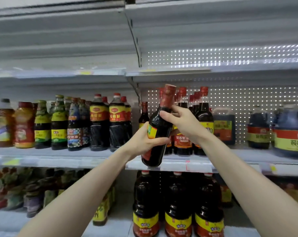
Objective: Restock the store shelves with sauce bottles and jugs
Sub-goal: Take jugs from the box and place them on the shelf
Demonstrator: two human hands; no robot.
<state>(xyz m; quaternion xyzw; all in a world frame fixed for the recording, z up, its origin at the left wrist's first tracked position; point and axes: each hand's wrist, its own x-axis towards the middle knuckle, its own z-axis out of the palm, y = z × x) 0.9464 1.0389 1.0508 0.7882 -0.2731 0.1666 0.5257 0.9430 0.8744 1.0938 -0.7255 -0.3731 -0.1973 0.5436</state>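
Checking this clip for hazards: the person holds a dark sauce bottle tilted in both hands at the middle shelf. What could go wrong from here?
1. The dark sauce bottle, gripped by the left hand and right hand, hangs with its base about level with the shelf edge. Pushed forward, it may catch there.
2. The red-capped bottles stand packed right behind it, so sliding it in tilted could knock one over.

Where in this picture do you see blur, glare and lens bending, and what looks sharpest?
Head view: the bottle and the left hand and right hand holding it look sharpest; the lower-left bottles smear with blur; bright dots glare on the perforated back panel; the shelf edge bows from the wide lens.
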